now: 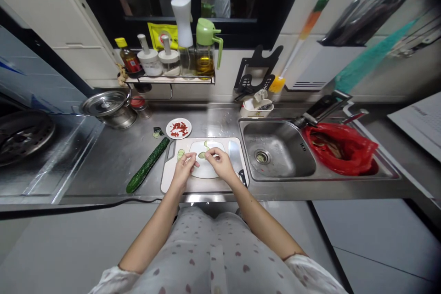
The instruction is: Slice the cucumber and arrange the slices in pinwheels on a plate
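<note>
My right hand (pixel 222 164) pinches a thin cucumber slice (pixel 201 155) above a white plate (pixel 206 173). My left hand (pixel 184 171) hovers at the plate's left side, its thumb and forefinger slightly apart with nothing visible between them. The plate rests on a cutting board (pixel 168 179). A curved green strip (pixel 206 145) lies near the plate's far rim. Cucumber slices (pixel 180 152) sit on the board just beyond my left hand. On the board's right side lies a knife (pixel 235 154), its black handle toward me. A long cucumber (pixel 148 165) is left of the board.
A small plate (pixel 168 128) of chopped red pieces and some cucumber scraps (pixel 157 132) are behind the board. At right is a sink (pixel 279 147) with a red bag (pixel 358 151) beside it. A lidded pot (pixel 117 110) stands back left, below a condiment shelf (pixel 172 81).
</note>
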A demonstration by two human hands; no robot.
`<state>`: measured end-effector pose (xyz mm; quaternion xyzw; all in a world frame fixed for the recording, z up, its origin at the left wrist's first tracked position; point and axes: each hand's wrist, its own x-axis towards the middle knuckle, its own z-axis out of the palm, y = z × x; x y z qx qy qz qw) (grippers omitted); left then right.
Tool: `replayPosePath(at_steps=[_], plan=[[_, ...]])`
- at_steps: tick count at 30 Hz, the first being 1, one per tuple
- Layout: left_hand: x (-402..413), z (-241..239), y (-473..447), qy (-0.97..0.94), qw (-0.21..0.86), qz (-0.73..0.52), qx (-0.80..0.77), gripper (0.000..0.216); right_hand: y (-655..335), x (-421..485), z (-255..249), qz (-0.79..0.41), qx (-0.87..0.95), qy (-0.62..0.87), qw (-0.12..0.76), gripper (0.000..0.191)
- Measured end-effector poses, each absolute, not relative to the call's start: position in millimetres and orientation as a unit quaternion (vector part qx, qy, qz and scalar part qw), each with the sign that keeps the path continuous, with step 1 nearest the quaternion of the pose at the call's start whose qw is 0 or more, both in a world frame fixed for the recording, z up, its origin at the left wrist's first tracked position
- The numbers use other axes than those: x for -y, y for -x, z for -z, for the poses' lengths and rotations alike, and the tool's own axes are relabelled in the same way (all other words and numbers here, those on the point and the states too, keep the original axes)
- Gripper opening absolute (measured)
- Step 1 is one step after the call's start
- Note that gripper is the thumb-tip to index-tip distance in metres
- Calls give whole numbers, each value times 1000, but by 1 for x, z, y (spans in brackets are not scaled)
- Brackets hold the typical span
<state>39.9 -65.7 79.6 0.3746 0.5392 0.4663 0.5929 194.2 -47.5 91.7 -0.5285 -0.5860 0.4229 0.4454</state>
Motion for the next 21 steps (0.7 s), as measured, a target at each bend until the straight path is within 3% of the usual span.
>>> replayPosePath(at_steps=[3,7,10,15,21], plan=[[65,-86,-44,-281,719,-399,-494,54,-197,48,-94,-422,589,521,451,21],[62,-95,-48,-194,788,-384,-440,41,-200,50,-94,-415,601,517,446,19],[59,-101,-50,-169,788,-410,-427,41,-202,51,-95,-413,605,511,449,18],[58,-109,-49,-188,760,-454,-425,61,-205,50,-97,-429,589,508,459,15],[59,-114,-50,-280,686,-496,-453,61,-203,51,-107,-538,541,464,450,14]])
